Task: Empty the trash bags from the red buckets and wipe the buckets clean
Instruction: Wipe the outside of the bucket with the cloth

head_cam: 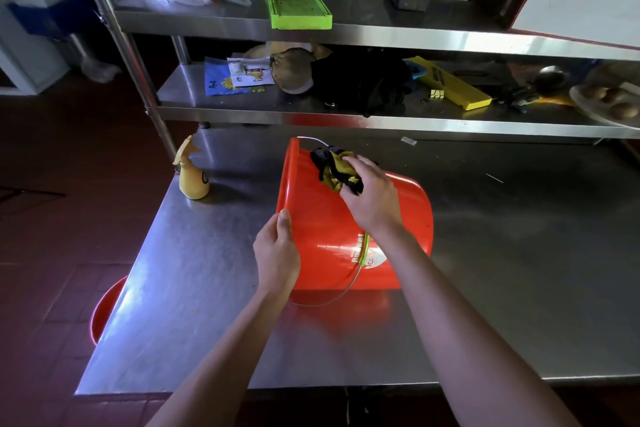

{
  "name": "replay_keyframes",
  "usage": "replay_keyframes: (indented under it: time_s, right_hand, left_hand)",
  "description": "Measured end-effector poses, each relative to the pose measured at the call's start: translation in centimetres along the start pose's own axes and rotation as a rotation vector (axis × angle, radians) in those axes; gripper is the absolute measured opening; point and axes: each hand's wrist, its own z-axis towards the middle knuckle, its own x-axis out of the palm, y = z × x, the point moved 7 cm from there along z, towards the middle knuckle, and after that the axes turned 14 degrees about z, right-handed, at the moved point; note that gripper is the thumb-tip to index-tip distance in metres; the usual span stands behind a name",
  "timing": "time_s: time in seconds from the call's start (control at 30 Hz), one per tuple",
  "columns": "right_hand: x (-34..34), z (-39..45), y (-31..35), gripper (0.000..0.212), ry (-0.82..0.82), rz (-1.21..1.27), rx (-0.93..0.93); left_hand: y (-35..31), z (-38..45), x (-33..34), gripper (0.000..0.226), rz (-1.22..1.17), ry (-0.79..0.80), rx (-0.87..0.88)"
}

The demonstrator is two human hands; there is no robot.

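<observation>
Left hand [277, 253] is gripping the rim of the red bucket [346, 236], which lies on its side on the steel table [194, 288], mouth facing left; yellow spray bottle [192, 173] sits off to the left. Right hand [370, 198] presses a bunched yellow-black rag [332, 166] onto the upper wall, so looks like the wiping step, no bag visible in it. Next I'd guess roll the bucket to reach the unwiped side

Head view: two forearms enter from the near edge, both bare, no sleeve showing up to the frame edge. Left hand [277, 250] and right hand [372, 199] bare, ungloved. No watch, ring, or band seen on either wrist. Nails short where the left thumb shows. Rest of the body out of frame.
</observation>
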Motion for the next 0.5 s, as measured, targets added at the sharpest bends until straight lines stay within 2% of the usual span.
replay_keyframes:
  time_s: [0.33,0.5]
  right_hand:
    - [-2.4,-6.3,-3.2,0.045,-0.099,0.035,0.004]
    - [-3.4,-8.8,-5.6,0.056,-0.162,0.004,0.108]
  left_hand:
    - [0.4,2.3,0.3,0.046,0.034,0.028,-0.046]
    - [1.0,2.1,0.3,0.051,-0.027,0.086,-0.049]
